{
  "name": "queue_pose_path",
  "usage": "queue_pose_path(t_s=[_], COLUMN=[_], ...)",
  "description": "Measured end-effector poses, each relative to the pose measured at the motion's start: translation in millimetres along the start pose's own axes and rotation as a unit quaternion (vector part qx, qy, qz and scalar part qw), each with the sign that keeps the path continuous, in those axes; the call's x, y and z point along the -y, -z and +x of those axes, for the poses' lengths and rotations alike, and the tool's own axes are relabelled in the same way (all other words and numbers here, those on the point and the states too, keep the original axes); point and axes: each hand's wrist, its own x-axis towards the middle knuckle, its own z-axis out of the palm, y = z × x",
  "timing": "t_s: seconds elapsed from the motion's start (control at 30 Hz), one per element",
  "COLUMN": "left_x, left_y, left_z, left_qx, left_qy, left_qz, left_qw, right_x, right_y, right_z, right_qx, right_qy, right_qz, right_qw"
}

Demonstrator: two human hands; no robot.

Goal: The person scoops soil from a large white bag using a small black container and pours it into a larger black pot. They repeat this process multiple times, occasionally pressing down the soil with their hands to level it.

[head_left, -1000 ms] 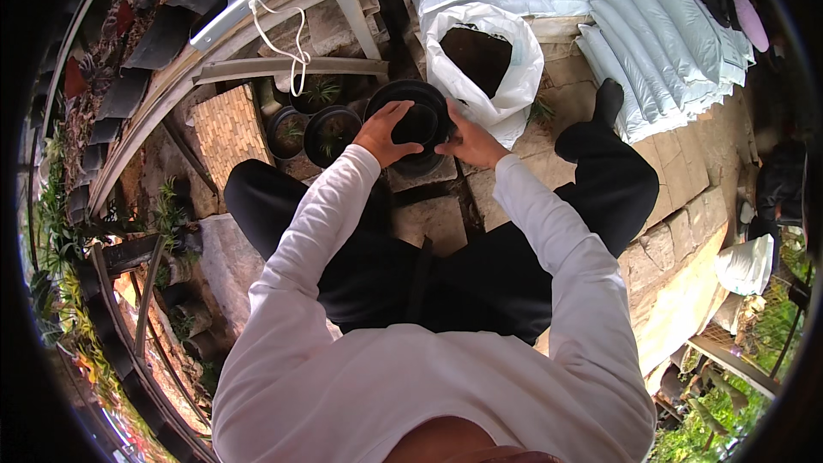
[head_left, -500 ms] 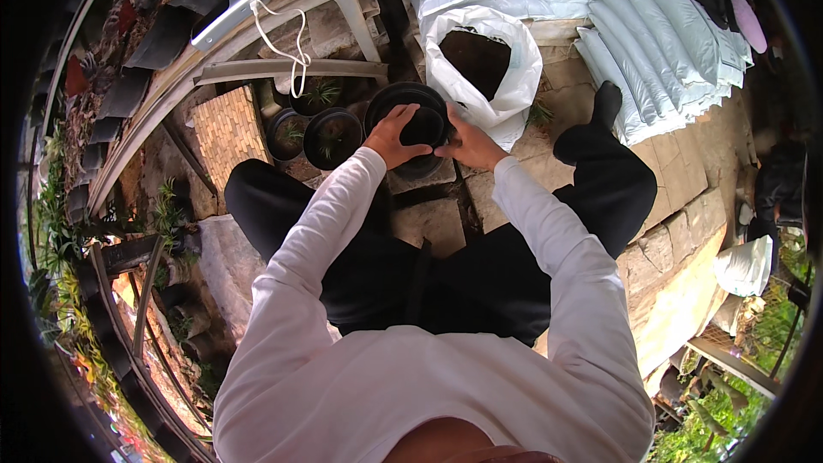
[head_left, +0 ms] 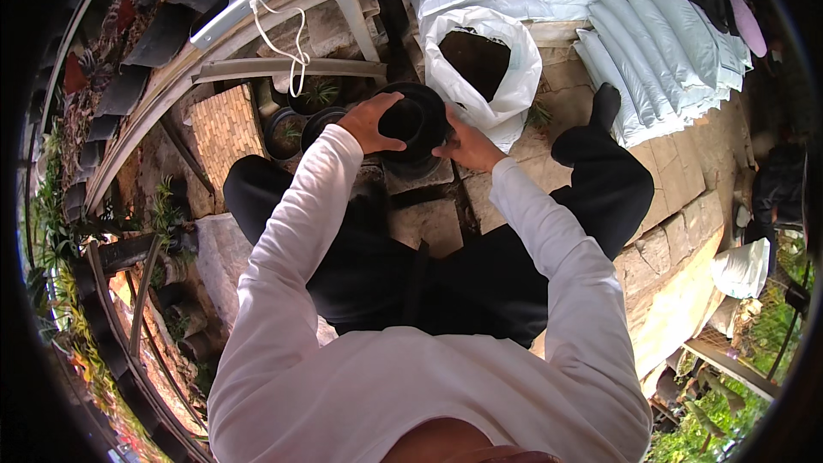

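Observation:
Two round black plant pots show between my hands, a smaller black pot in front of a larger black pot. My left hand curves around the left side of the smaller pot, thumb at the near side and fingers at the far side. On the right, my right hand has its fingers bent against the right side of the pots, thumb toward me. The dark insides blend, so whether the smaller pot sits inside the larger one is unclear. Close by stands a white bag of dark soil, rolled down at the top.
Left of the pots are potted seedlings and a tile-patterned block. A metal frame and white cable lie behind. Stacked pale sacks rise at far right. My legs spread on both sides over stone paving.
My left hand has shifted left, now over part of a neighbouring seedling pot. The smaller black pot appears slightly farther left. My right hand has hardly moved.

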Motion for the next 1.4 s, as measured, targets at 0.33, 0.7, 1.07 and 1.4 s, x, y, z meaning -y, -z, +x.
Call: queue_pose_path(t_s=[0.33, 0.7, 1.07, 1.4], left_x=[5.0, -4.6, -17.4, -19.0], left_y=[-25.1, -29.5, -41.1, -42.5], left_z=[-0.7, -1.9, 33.8, 48.0], left_qx=[0.086, 0.052, 0.045, -0.005], left_qy=[-0.047, -0.005, -0.012, 0.052], left_qz=[-0.024, -0.005, -0.009, 0.008], left_qw=[0.995, 0.999, 0.999, 0.999], right_x=[7.4, 9.5, -25.2, 8.4], right_y=[-1.8, -3.6, -0.4, 3.6], right_z=[-5.4, -2.9, 10.4, -6.3], right_qx=[0.019, 0.016, -0.023, -0.03], right_qy=[-0.043, -0.013, 0.048, 0.008], right_qz=[-0.045, 0.011, 0.013, 0.02], right_qw=[0.998, 1.0, 0.999, 0.999])
